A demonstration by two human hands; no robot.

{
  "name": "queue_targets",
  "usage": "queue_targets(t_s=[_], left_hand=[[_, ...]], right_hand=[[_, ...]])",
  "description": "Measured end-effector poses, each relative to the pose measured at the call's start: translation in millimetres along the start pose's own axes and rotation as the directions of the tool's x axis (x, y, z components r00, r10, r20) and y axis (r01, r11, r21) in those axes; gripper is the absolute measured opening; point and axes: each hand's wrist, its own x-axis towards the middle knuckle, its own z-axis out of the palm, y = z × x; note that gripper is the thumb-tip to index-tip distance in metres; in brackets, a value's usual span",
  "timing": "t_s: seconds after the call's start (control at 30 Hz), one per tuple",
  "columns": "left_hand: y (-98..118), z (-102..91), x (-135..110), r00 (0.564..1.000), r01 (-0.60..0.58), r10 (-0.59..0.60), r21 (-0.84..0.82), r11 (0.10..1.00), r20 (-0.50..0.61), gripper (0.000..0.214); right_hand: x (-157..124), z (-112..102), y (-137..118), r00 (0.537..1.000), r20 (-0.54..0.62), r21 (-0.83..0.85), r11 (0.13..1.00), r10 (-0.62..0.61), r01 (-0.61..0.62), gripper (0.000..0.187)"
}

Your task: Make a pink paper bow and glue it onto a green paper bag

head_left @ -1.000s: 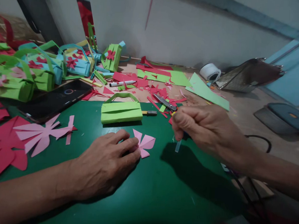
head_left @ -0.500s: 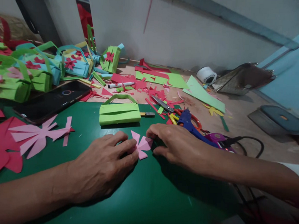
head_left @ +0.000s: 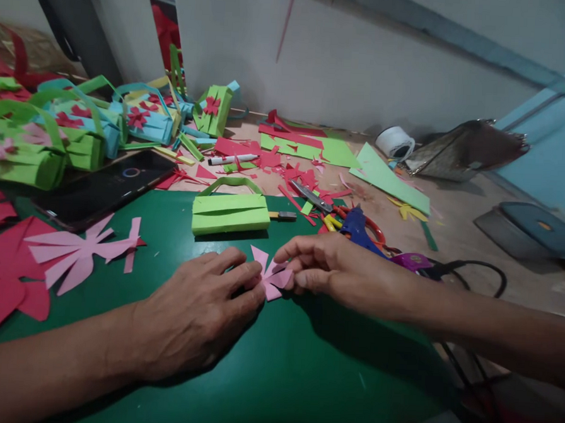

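Observation:
A small pink paper flower (head_left: pixel 274 278) lies on the green board (head_left: pixel 274 375) between my hands. The fingers of my left hand (head_left: pixel 211 302) are bent over its left petals and press it down. With thumb and fingertips, my right hand (head_left: pixel 324 267) pinches a petal at the flower's right side, which is lifted a little. Just behind stands a lime-green paper handbag (head_left: pixel 230 214) with an arched handle. A cutter (head_left: pixel 283 216) pokes out at the bag's right. To the left lies a larger pink paper cutout (head_left: pixel 79 248), partly over red paper flowers (head_left: pixel 11 279).
A phone (head_left: pixel 104 186) and several finished paper bags (head_left: pixel 142 122) are at the left. Behind are scissors (head_left: pixel 312 196), a marker (head_left: pixel 233 159) and red scraps. A blue glue gun (head_left: pixel 360 228) with a cable is near my right forearm; a lidded box (head_left: pixel 530 231) stands far right.
My right thumb and fingers have closed on the flower's right petal and bent it up. My left hand stays on the flower. The view has shifted slightly.

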Motion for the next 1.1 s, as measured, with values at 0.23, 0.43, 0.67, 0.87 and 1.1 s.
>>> queue_targets(t_s=[0.23, 0.43, 0.67, 0.87, 1.1], left_hand=[[0, 2.4, 0, 1.000, -0.003, 0.003, 0.004, 1.000, -0.008, 0.023], [-1, 0.6, 1, 1.000, -0.010, 0.010, -0.016, 1.000, 0.004, 0.024], [0, -0.5, 2, 1.000, -0.020, 0.020, -0.011, 1.000, 0.003, 0.025], [-1, 0.6, 1, 1.000, -0.009, 0.009, -0.018, 1.000, 0.001, 0.026], [0, -0.1, 1, 1.000, -0.009, 0.009, -0.017, 1.000, 0.001, 0.025]], right_hand=[[16, -3, -13, 0.974, 0.192, -0.001, 0.992, 0.123, -0.125, 0.018], [25, -8, -11, 0.961, 0.246, -0.023, 0.992, 0.126, -0.124, 0.014], [27, -6, -13, 0.959, 0.227, -0.086, 0.984, 0.173, -0.157, 0.013], [27, -3, -16, 0.960, 0.162, -0.102, 0.971, 0.229, -0.215, 0.012], [27, -3, -14, 0.960, 0.209, -0.004, 0.982, 0.185, -0.189, 0.017]])
